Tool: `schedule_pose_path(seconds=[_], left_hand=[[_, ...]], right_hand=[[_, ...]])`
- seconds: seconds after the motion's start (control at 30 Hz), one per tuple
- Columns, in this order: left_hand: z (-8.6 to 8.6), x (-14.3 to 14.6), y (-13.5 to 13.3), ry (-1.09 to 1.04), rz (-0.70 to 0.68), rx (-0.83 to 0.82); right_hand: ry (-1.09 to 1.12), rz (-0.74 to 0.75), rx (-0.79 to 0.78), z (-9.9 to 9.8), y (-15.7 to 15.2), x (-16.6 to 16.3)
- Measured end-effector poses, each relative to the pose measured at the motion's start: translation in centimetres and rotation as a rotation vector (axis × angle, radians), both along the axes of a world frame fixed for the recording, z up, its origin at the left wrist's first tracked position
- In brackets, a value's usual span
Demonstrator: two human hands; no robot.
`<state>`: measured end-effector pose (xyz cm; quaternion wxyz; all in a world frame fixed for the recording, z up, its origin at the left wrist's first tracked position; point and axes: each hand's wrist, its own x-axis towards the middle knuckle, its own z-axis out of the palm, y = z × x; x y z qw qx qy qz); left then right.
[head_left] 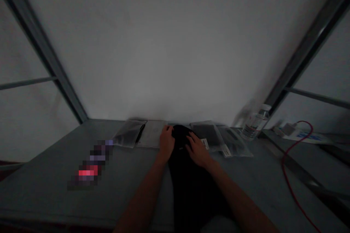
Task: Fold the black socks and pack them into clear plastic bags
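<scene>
A long piece of black cloth [188, 182], perhaps a garment, lies over the grey tabletop and runs from near the wall toward me. Its exact kind is hard to make out in the dim light; a small pale mark shows near its far end. Along the far left edge of the cloth rests my left hand [166, 143], fingers loosely extended and touching it. My right hand [197, 151] lies on the cloth's right side with its fingers spread. Neither hand visibly grips the fabric.
Clear plastic bags [128, 133] lie along the wall, with a dark bagged item [207, 135] and another labelled bag [236, 143] to the right. A water bottle [255, 123] leans at the back right. A red cable [286, 174] curves beyond it. A blurred patch [90, 167] covers something left.
</scene>
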<state>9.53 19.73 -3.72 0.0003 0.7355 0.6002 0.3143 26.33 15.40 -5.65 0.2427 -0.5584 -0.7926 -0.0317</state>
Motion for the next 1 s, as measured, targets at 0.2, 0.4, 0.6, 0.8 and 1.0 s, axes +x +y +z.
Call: schedule_pose_path(seconds=[0.2,0.4,0.6,0.8,1.0], left_hand=[[-0.6,-1.4,0.3,0.003,0.105,0.034],[0.9,0.1,-1.5,0.07,0.155,0.045],[1.5,3.5,-6.8,0.193,-0.113,-0.137],[1.4,0.4,-10.7,0.279,-0.213,-0.277],[1.0,-4.6,-12.4,0.099,-0.244,-0.33]], right_hand=[[0.1,0.01,0.003,-1.8,0.5,1.2],[0.113,0.026,-0.013,-1.4,0.4,1.0],[0.116,0.04,-0.014,-1.7,0.5,1.2],[0.118,0.025,-0.036,-1.5,0.4,1.0],[0.122,0.003,-0.075,-0.8,-0.2,0.7]])
